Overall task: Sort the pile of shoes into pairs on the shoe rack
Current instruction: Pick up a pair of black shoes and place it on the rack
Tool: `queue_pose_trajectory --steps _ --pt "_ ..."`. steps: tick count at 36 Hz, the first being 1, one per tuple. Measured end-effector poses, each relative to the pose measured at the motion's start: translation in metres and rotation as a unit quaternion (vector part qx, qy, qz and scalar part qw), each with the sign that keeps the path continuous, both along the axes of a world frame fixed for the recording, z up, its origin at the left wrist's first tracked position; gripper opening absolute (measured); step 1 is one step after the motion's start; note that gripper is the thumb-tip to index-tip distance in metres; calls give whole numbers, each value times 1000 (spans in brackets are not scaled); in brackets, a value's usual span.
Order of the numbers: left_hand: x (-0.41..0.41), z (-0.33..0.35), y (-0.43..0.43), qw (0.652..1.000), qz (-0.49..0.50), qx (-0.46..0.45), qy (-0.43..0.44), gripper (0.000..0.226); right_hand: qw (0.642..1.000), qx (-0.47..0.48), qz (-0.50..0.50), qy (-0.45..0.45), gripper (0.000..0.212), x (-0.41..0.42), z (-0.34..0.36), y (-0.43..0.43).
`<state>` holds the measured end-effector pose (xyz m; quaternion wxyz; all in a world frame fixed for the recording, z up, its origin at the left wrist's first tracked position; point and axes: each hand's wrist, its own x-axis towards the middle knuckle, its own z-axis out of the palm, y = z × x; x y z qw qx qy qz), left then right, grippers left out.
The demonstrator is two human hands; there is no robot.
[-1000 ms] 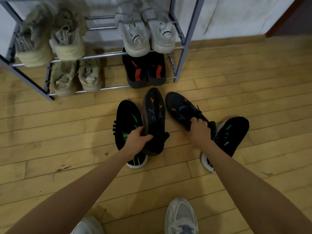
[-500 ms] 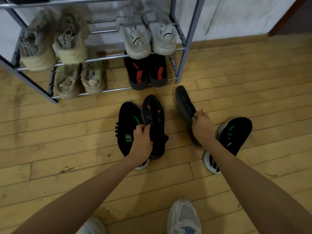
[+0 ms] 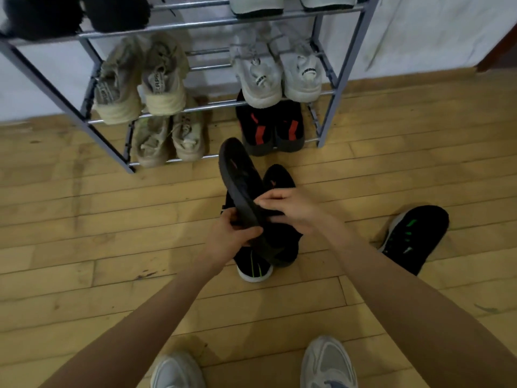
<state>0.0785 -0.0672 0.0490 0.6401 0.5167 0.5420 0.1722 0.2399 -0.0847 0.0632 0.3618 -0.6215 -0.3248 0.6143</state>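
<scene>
— Since you're nearer, what are the hands doing?
— Left hand [image 3: 232, 239] grips the sole-up shoe [image 3: 240, 175] by the heel; right hand [image 3: 292, 210] clasps the orange-marked shoe [image 3: 279, 179] against it, before the shoe rack [image 3: 344, 79]

Home, probably an entry or hallway corner. Grey metal shoe rack [image 3: 349, 65] stands at the far side against a plain white wall [image 3: 433, 29]. Worn beige sneakers [image 3: 165, 79] and white sneakers [image 3: 261, 79] sit paired on its shelves. Yellowish wood plank floor [image 3: 84, 247] under me.
</scene>
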Motion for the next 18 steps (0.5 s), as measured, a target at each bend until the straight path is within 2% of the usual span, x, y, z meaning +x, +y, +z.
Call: queue_pose_trajectory --steps 1,3,5,7,9,13,15,18 --pt "-5 -2 2 999 18 -35 -15 51 1000 -12 9 25 13 -2 -2 3" --pt "-14 -7 7 994 45 -91 -25 40 1000 -6 -4 9 13 -8 -8 8" --pt "-24 -13 13 991 58 -124 2 34 994 23 -33 -104 14 -12 -17 8" --pt "-38 -24 17 988 66 -131 40 37 957 63 -49 -279 19 -14 -30 1" --pt "-51 -35 19 989 70 -116 67 42 928 37 -61 -366 36 -15 -40 -13" --pt "-61 -49 14 989 88 -98 68 45 920 -111 -2 -376 95 -19 -54 -38" --pt "-60 -54 9 988 94 -93 74 46 932 -130 -11 -338 112 -25 -55 -44" --pt "-58 -59 0 987 103 -87 87 46 954 -143 -36 -260 122 -30 -60 -46"
